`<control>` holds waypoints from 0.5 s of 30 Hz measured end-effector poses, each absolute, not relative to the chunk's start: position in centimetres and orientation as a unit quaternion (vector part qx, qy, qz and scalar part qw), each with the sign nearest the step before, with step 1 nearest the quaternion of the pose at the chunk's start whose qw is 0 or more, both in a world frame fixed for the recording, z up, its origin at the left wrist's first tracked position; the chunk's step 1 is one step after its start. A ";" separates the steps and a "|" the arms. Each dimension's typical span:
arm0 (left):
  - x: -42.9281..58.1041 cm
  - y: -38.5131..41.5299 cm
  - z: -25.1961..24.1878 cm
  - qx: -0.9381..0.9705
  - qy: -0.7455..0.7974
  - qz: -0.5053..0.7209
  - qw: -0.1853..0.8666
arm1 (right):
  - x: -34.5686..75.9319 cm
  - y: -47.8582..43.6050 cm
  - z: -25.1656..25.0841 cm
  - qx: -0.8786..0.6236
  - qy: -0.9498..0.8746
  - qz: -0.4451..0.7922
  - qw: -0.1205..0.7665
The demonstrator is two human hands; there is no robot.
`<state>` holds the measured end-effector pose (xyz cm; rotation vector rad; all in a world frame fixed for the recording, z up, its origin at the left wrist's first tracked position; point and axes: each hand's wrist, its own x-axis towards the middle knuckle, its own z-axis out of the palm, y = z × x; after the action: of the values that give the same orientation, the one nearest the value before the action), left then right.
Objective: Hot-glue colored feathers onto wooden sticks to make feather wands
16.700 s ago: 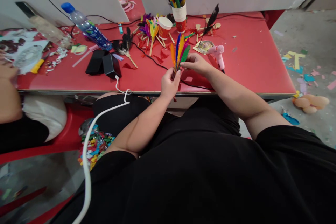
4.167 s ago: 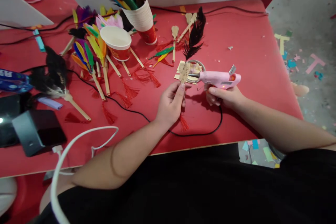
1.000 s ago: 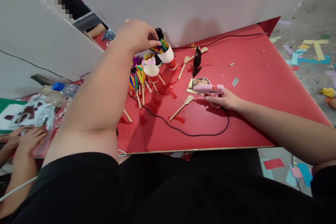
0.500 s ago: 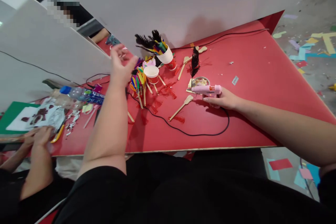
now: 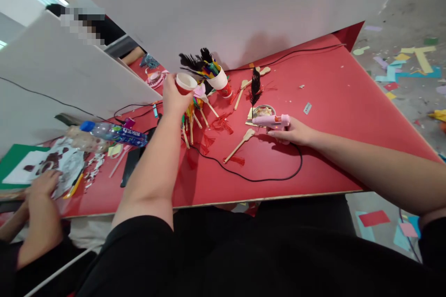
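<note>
The red cup (image 5: 186, 83) sits in your left hand (image 5: 173, 98), closed round its side, lifted off the table (image 5: 331, 116) just left of the feather cup (image 5: 219, 80); hold it level and clear of those feathers (image 5: 194, 61). Your right hand (image 5: 291, 132) grips the glue gun (image 5: 271, 121), nozzle at the tin (image 5: 264, 111); rest it there, away from the stick (image 5: 239, 145) and the cord (image 5: 265, 179)

Tabletop (image 5: 331, 116): plain red. Small cup (image 5: 185, 82), upper centre: red outside, cream inside. Glue gun (image 5: 272, 121): pale pink; its cable (image 5: 265, 178) black. Tall cup (image 5: 221, 81): white above, red at base, with black, green, yellow, blue feathers. Single feather (image 5: 255, 87): black. Wooden stick (image 5: 240, 143): light tan, red tassel. Bottle (image 5: 114, 132), left: clear, blue cap, blue label. Mat (image 5: 14, 162), far left: green. Floor (image 5: 411, 69), right: grey, scattered yellow, blue, pink paper scraps.
</note>
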<state>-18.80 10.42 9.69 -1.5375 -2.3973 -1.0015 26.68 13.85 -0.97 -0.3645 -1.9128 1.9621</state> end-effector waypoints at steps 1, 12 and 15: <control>-19.2 11.0 10.9 -0.527 -0.780 -0.333 0.059 | 26.6 13.8 -1.0 -0.123 -0.680 0.698 0.187; -12.7 15.3 21.5 -0.642 -0.744 -0.186 0.022 | 26.7 13.9 0.0 -0.079 -0.705 0.681 0.179; -11.4 17.0 22.6 -0.688 -0.714 -0.125 0.001 | 26.8 13.8 0.4 -0.081 -0.711 0.674 0.181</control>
<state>-11.35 16.96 22.64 -2.1618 -2.2438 -0.3940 26.80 13.78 0.38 -0.2290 -2.0089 1.9052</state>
